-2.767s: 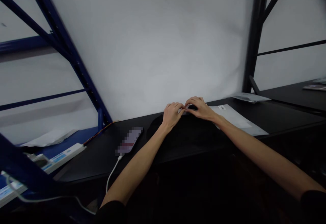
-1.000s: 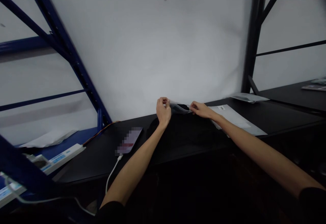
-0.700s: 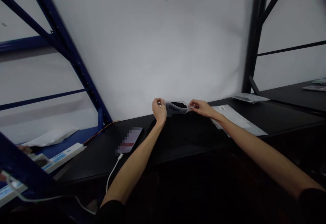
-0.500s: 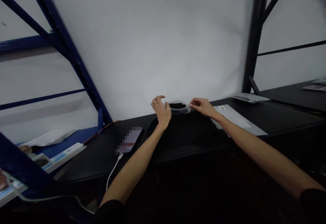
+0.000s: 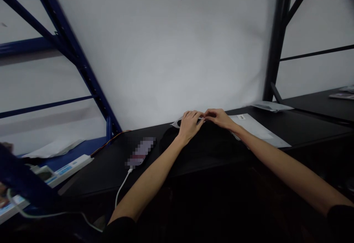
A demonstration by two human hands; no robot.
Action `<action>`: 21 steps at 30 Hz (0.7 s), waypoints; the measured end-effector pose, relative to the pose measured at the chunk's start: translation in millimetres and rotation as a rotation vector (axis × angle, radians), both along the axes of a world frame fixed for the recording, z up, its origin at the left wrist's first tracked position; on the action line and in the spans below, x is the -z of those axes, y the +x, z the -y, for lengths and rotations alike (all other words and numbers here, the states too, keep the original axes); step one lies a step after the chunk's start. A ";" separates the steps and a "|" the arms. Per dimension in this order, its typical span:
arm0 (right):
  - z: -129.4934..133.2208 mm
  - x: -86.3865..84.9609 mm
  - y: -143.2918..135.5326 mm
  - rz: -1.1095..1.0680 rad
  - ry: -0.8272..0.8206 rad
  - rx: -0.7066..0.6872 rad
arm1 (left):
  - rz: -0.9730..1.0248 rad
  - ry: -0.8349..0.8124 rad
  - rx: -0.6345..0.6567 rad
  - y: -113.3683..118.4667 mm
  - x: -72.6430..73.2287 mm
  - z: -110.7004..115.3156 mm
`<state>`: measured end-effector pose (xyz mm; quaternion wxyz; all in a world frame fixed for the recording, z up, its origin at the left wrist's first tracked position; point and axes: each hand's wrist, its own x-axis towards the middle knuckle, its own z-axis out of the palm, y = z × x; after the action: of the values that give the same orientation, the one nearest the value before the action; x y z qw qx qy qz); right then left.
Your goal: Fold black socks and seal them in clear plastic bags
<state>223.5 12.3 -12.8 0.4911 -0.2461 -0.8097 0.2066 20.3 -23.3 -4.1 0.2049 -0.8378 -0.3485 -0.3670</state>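
A translucent plastic bag [image 5: 174,124] lies near the back of the black tabletop, with its pale edge showing around dark contents. My left hand [image 5: 190,125] lies across the bag's mouth, thumb and fingers closed on its edge. Right beside it, my right hand [image 5: 218,117] pinches the bag's right end, its fingertips almost touching those of my left. A black, soft-looking bundle [image 5: 204,139] extends from the bag toward me; its outline merges with the dark table. Most of the bag's rim is hidden beneath my left hand.
A phone [image 5: 142,150] with a white cable [image 5: 121,187] lies left. At right are a flat white packet [image 5: 253,128] and another clear packet [image 5: 272,106]. Blue rack posts [image 5: 83,66], a power strip [image 5: 72,165] and a black post [image 5: 273,51] frame the table [image 5: 102,173].
My left hand has moved right across the bag's mouth, from its left end to beside my right hand. The bag's opening looks narrower. My right hand has barely moved.
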 end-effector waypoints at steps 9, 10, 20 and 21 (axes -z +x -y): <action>4.9 -1.9 -3.6 0.040 0.093 0.095 | 0.031 -0.063 -0.035 3.4 -0.3 -3.9; 5.2 -2.3 -4.4 0.045 0.109 0.104 | 0.028 -0.057 -0.038 3.1 -0.2 -4.6; -2.9 -5.3 -1.3 -0.040 0.219 0.253 | 0.042 0.020 -0.129 0.1 -3.5 -5.0; -3.8 -5.6 -0.2 -0.051 0.219 0.279 | 0.045 0.027 -0.138 -0.3 -4.3 -4.9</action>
<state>223.3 16.2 -7.1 0.5591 -0.2960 -0.7726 0.0533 20.0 -18.3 0.2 0.2332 -0.8003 -0.4050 -0.3755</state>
